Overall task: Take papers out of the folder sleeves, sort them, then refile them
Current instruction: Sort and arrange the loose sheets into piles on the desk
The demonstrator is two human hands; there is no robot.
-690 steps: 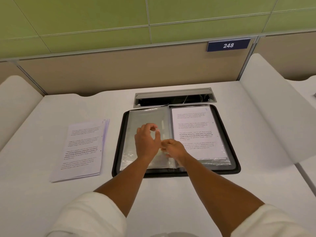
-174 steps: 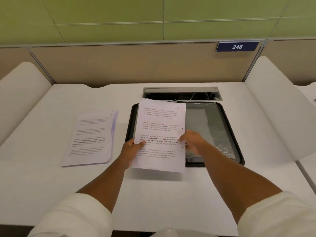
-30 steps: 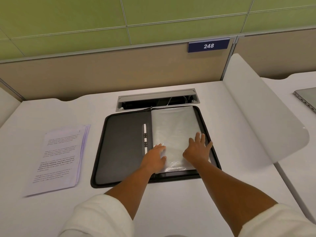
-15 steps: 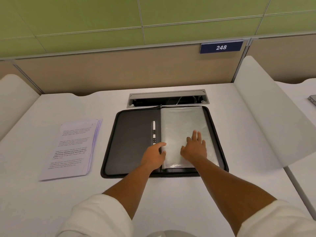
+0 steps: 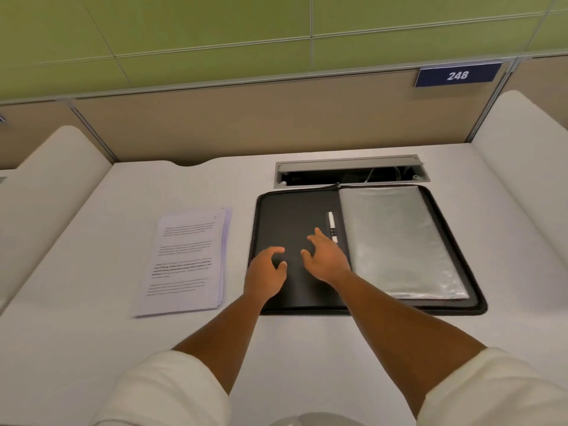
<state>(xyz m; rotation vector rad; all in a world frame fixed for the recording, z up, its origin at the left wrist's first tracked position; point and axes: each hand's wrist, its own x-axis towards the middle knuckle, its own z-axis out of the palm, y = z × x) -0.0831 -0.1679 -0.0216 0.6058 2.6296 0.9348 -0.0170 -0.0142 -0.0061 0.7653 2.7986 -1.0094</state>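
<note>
A black zip folder [image 5: 473, 253] lies open on the white desk. Its clear plastic sleeves [image 5: 396, 241] are stacked on the right half and show no paper inside. The left inner cover is bare black, with a white pen [image 5: 332, 226] in a loop beside the spine. A stack of printed papers [image 5: 184, 259] lies on the desk left of the folder. My left hand [image 5: 266, 273] and my right hand [image 5: 327, 259] hover over the black left cover with loosely curled fingers, holding nothing.
A grey cable tray slot [image 5: 350, 172] opens in the desk just behind the folder. White curved dividers stand at the left [image 5: 46, 192] and the right [image 5: 522, 142]. A beige partition with a blue "248" sign [image 5: 458, 75] closes the back.
Both hands have lifted off the sleeves and moved left over the folder's black cover. My view has swung left, so the paper stack sits nearer the middle.
</note>
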